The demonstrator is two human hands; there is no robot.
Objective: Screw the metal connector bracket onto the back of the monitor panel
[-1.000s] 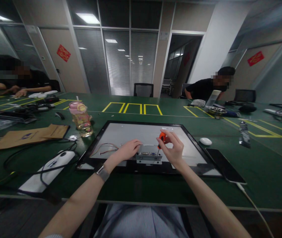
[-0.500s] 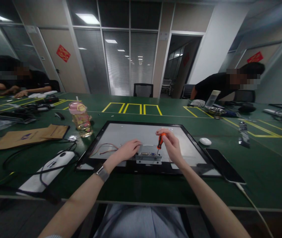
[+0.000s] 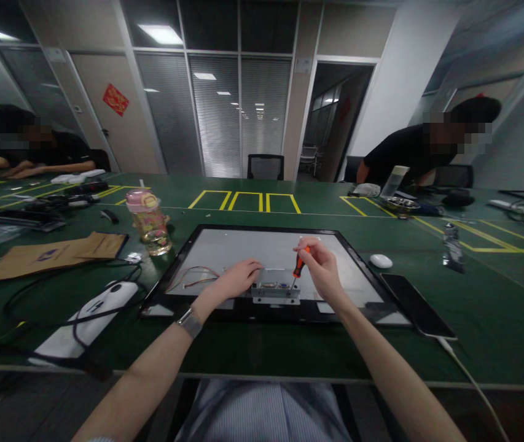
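Observation:
A flat display panel with a black frame lies on the table in front of me, its pale grey back facing up. Near its closest edge sits a metal bracket with connector ports. My left hand is closed at the left end of this bracket, its fingertips partly hidden behind it. In my right hand is an orange and black screwdriver, gripped by the handle. The shaft slants down, its tip at the right part of the bracket. Thin wires lie on the panel left of my left hand.
Left of the panel are a pink-lidded bottle, a brown paper envelope and a white power strip with black cables. At the right lie a phone on a cable and a white case. Co-workers sit or lean across the table.
My right hand has re-gripped the screwdriver handle, fingers shifting around its top, and the screwdriver leans more. My left hand stays at the bracket. The co-worker at the right has leaned further right.

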